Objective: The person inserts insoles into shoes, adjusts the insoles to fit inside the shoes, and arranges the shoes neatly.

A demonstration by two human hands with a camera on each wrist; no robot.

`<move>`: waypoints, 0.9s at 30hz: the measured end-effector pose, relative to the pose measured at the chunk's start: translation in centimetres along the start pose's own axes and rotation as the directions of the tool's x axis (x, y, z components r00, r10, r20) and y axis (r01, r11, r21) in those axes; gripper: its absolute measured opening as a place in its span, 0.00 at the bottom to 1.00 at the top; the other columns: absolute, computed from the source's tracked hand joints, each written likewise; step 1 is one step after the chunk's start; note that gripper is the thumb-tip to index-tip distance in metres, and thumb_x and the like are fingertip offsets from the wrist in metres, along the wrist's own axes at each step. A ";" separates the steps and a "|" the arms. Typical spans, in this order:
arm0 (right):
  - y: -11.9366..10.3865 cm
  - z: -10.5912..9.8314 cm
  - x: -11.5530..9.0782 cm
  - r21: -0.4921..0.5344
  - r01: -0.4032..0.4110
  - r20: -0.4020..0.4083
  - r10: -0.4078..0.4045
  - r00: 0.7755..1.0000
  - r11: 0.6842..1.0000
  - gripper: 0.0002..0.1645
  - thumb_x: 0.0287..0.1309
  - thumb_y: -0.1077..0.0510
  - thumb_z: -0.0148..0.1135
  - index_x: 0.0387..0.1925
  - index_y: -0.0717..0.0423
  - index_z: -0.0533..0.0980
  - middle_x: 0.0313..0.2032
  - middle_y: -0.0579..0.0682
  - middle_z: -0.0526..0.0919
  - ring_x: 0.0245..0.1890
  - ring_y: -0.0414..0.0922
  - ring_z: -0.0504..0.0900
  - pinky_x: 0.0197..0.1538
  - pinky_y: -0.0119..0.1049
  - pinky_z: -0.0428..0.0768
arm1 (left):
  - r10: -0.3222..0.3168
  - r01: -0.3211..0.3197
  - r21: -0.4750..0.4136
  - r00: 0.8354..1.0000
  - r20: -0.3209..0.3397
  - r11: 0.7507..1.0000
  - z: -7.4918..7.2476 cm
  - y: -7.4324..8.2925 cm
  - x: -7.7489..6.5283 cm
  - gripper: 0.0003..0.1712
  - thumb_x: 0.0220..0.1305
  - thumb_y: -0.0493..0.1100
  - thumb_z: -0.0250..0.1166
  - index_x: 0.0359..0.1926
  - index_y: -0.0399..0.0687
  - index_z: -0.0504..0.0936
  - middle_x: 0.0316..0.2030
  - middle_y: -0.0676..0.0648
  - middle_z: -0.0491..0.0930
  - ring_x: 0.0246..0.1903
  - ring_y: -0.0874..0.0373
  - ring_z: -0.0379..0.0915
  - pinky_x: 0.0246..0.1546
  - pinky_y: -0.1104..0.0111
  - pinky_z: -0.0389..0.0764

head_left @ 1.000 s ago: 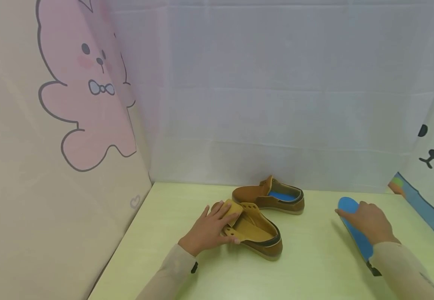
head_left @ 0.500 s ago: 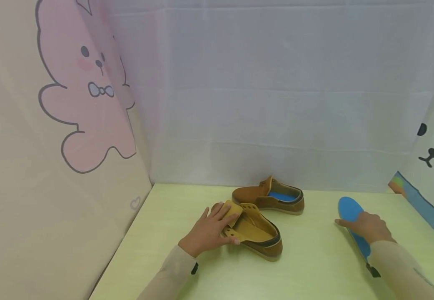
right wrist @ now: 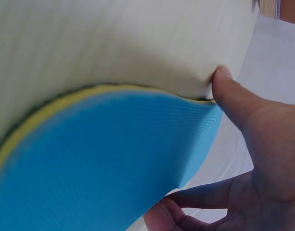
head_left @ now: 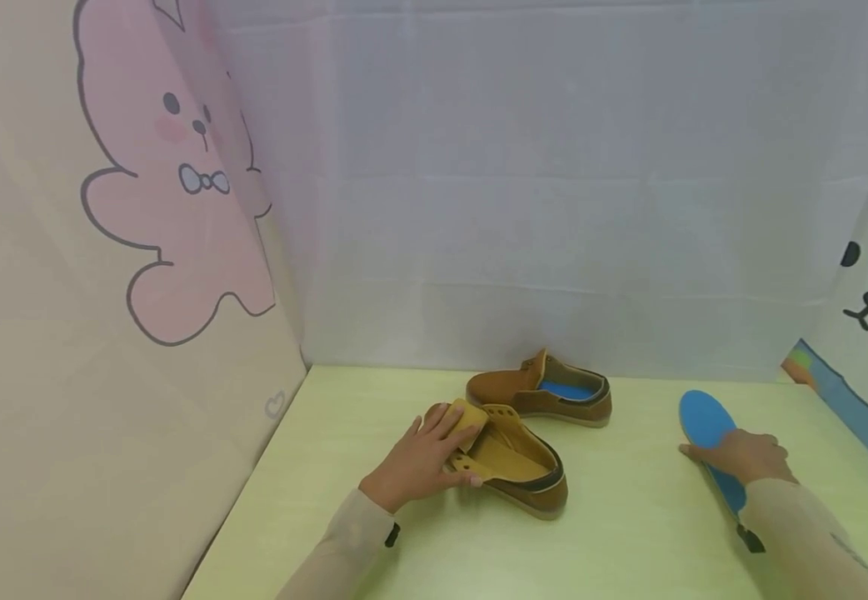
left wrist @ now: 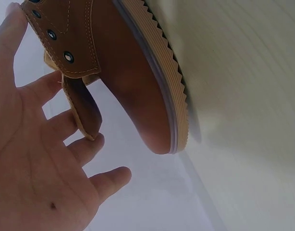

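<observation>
A brown lace-less shoe (head_left: 541, 498) with tan lining lies in the middle of the table. Across its front my left hand (head_left: 413, 468) spreads its fingers, pressing the folded-back tongue (head_left: 468, 423); the thumb touches the near eyelet flap. In the left wrist view, the fingers lie nearly straight against the tongue (left wrist: 85, 106). To the right, my right hand (head_left: 750, 457) grips a blue insole (head_left: 704, 418) by its edges. The right wrist view shows the thumb on one edge of the insole (right wrist: 109, 154), its rim yellow, and fingers at the opposite edge. The insole's rear is partly hidden.
Behind the near shoe stands a matching brown shoe (head_left: 500, 390), a blue insole (head_left: 565, 392) inside it. The pale yellow-green table (head_left: 629, 517) ends at a white cloth backdrop (head_left: 554, 208). Printed cloth walls (head_left: 202, 233) flank the left and right.
My right hand has shifted slightly back along the insole, so more of its rounded end shows. The left hand and both shoes stay nearly where they were.
</observation>
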State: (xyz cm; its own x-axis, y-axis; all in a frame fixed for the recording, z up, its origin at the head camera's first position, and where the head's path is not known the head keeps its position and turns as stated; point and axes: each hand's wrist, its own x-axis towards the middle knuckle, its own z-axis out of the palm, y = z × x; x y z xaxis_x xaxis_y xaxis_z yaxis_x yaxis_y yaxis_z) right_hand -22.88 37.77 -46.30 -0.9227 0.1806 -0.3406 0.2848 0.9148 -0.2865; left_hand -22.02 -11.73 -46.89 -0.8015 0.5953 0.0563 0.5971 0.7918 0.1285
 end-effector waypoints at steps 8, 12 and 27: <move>0.6 -0.1 0.2 -0.011 0.075 -0.031 -0.075 0.997 0.997 0.62 0.57 0.27 0.62 0.51 0.90 0.66 0.45 0.87 0.71 0.43 0.79 0.74 0.42 0.66 0.78 | -0.005 0.006 -0.017 1.000 0.007 1.000 -0.3 0.2 -0.1 0.46 0.67 0.74 0.53 0.79 0.61 0.60 0.79 0.43 0.49 0.78 0.43 0.40 0.70 0.39 0.56; 0.6 -0.3 0.1 0.020 0.050 -0.026 -0.050 0.998 0.999 0.60 0.57 0.30 0.65 0.53 0.89 0.64 0.45 0.87 0.70 0.44 0.80 0.72 0.41 0.66 0.78 | -0.003 0.003 -0.021 1.000 0.004 1.000 -0.2 0.2 0.0 0.46 0.67 0.75 0.53 0.79 0.61 0.60 0.79 0.43 0.50 0.78 0.44 0.39 0.70 0.39 0.56; 0.5 -0.7 0.2 0.065 0.091 -0.134 -0.082 0.988 0.994 0.49 0.57 0.38 0.69 0.46 0.86 0.67 0.37 0.76 0.76 0.31 0.59 0.77 0.29 0.51 0.78 | 0.004 -0.005 -0.031 1.000 -0.012 1.000 -0.2 0.4 -0.1 0.47 0.66 0.74 0.54 0.78 0.59 0.62 0.78 0.41 0.52 0.77 0.41 0.42 0.69 0.37 0.57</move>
State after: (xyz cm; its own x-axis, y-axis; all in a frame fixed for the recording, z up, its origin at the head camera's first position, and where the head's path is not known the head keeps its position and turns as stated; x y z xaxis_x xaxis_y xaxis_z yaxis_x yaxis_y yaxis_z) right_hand -23.10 38.54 -45.92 -0.9694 0.1517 -0.1929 0.2157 0.9018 -0.3745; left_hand -21.75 -11.50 -46.63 -0.7993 0.5969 0.0691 0.5995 0.7844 0.1588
